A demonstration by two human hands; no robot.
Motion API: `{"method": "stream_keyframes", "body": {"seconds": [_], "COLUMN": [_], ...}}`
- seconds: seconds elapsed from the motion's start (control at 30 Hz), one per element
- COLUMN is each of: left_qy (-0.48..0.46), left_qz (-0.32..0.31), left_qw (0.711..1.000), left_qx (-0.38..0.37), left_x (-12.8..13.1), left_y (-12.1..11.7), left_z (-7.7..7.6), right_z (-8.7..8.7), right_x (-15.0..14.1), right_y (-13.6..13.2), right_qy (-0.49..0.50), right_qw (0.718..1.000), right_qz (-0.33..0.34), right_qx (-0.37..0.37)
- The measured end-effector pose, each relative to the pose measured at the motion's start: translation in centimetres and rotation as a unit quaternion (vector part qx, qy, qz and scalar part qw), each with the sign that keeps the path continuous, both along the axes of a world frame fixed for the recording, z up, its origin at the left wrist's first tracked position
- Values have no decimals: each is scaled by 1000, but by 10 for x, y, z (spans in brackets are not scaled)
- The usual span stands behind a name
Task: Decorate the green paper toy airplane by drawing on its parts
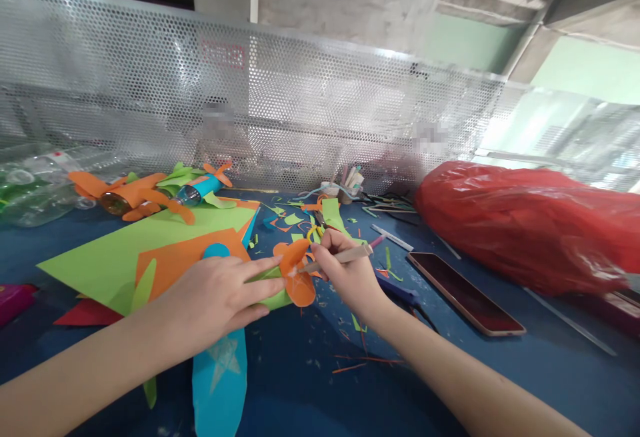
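PEN TIP AT ORANGE PROP, L HAND ON GREEN BODY

L hand (215, 297) closed over green body (273, 298) of a paper plane model, fingers laid across top; thumb hidden, can't tell its pos. R hand (350, 280) has a narrow pinch on pen (353, 254), tip at orange prop (301, 296) on the body's R end, faint light marks on prop surface. Model is front-ctr, just over blue table (300, 397). Blue wing (223, 384) runs crosswise under L hand, w/ silvery star on near half. Green strip (145, 284) shows above + below L forearm.

Behind L hand: orange sheet (175, 254) on green sheet (95, 267), stacked w/ other colors. Far L: clear plastic bottles (45, 200); next to them, orange plane (135, 190) and blue plane (201, 188). Yellow-handled scissors (312, 232) just behind R hand, partly hidden. Paper scraps (293, 220) scattered far-ctr, near pen cup (351, 187).

R side: phone (465, 294) flat, screen dark; blue tool (397, 288) btwn phone and R hand, partly hidden, type unclear. Big red plastic bag (520, 224) beyond phone. Perforated metal panel (310, 97) across bg.
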State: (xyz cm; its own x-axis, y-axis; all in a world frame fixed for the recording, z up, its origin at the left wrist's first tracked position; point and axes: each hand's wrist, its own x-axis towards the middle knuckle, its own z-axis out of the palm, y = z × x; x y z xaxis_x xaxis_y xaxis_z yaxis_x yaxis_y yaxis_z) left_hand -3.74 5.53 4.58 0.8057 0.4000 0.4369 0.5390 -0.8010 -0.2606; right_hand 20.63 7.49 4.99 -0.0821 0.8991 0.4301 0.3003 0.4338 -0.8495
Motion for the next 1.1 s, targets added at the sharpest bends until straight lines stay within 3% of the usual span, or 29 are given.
{"method": "stream_keyframes", "body": {"seconds": [1.1], "left_qy": [0], "left_qz": [7], "left_qw": [1000], "left_qx": [-2], "left_x": [-1], "left_y": [1], "left_z": [-4], "right_z": [4], "right_x": [-1], "right_y": [-4], "right_qy": [7], "right_qw": [1000], "right_qz": [14], "right_qx": [-7]}}
